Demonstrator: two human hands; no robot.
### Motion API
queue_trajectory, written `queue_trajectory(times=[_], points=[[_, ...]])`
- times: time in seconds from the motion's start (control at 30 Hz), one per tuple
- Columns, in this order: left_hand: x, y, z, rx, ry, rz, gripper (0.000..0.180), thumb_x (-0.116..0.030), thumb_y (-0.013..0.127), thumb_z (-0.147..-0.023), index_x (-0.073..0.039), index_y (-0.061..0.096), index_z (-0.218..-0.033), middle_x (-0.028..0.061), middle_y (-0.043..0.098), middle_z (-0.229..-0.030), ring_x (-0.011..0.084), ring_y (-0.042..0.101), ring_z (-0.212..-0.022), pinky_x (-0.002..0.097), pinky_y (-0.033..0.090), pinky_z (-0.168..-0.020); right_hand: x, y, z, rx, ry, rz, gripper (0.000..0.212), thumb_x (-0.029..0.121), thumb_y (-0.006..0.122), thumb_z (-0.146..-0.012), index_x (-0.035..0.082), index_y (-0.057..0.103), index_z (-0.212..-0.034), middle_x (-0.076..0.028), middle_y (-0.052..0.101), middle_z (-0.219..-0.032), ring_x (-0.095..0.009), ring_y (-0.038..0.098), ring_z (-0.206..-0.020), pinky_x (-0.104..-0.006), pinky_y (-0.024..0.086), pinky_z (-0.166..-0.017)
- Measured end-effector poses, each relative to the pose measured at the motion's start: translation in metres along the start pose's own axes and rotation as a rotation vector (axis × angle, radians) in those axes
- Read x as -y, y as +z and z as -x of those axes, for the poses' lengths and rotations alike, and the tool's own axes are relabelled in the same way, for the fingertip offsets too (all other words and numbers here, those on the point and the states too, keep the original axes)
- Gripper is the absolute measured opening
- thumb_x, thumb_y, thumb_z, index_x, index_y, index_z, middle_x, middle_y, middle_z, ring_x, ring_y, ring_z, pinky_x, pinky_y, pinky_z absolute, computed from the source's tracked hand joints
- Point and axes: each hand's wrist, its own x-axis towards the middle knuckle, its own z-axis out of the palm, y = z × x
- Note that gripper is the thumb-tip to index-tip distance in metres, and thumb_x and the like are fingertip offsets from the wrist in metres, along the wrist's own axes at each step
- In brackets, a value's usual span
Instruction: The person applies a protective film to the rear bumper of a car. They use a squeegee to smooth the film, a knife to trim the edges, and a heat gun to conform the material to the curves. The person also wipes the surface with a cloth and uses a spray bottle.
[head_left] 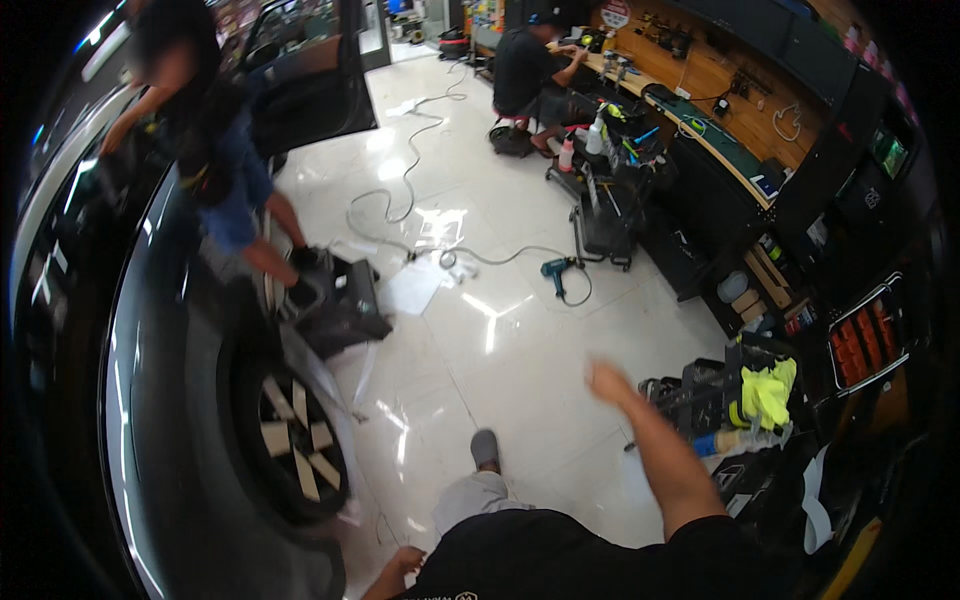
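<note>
My right hand [607, 381] is held out ahead over the pale floor, smeared by motion. Its fingers cannot be made out, and no object shows in it. Low beside my body hangs my left hand [407, 560], partly cut off by my shirt and arm. It is small in the picture, and its finger position is unclear. Nearest to the right arm is a black tool cart [700, 390] with a bright yellow cloth [768, 392] on it. A dark car [190, 420] with a light-spoked wheel [300, 440] stands to the left of my left hand.
A teal corded power tool [560, 270] lies on the floor, its cable [405, 190] winding away. A black bin or case [345, 300] stands near the car, where one person [225, 150] stands. Another person [525, 75] sits at the workbench [715, 150]. A rolling cart [605, 215] stands beside it.
</note>
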Motion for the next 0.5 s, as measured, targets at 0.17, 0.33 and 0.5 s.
queue_trajectory(times=[0.17, 0.33, 0.5], points=[[-0.183, -0.114, -0.004, -0.076, 0.062, 0.132, 0.029, -0.028, 0.056, -0.091, -0.003, 0.063, -0.101, 0.0097, 0.066, -0.093, 0.0222, 0.065, -0.078, 0.0390, 0.051, -0.059, -0.171, 0.232, 0.162, 0.661, 0.432, -0.323, 0.033, 0.030, 0.056, -0.083, 0.006, 0.063, -0.105, -0.020, 0.061, -0.110, -0.029, 0.058, -0.102, -0.0418, 0.045, -0.086], [-0.383, -0.311, -0.030, -0.379, 0.298, -0.196, 0.024, -0.025, 0.056, -0.087, -0.004, 0.066, -0.093, 0.0103, 0.065, -0.087, 0.0231, 0.063, -0.076, 0.0379, 0.050, -0.061, -0.145, 0.194, 0.125, 0.729, 0.931, -0.596, 0.030, 0.031, 0.058, -0.082, 0.006, 0.067, -0.096, -0.018, 0.064, -0.103, -0.029, 0.060, -0.096, -0.0422, 0.047, -0.081], [-0.644, -0.391, -0.073, -0.505, 0.363, 0.120, 0.022, -0.018, 0.052, -0.082, -0.002, 0.059, -0.069, 0.0102, 0.058, -0.062, 0.0182, 0.053, -0.052, 0.0348, 0.041, -0.046, -0.183, 0.143, -0.066, 0.717, 0.737, -0.435, 0.030, 0.029, 0.059, -0.081, 0.002, 0.067, -0.093, -0.018, 0.066, -0.097, -0.033, 0.062, -0.090, -0.0450, 0.049, -0.078]])
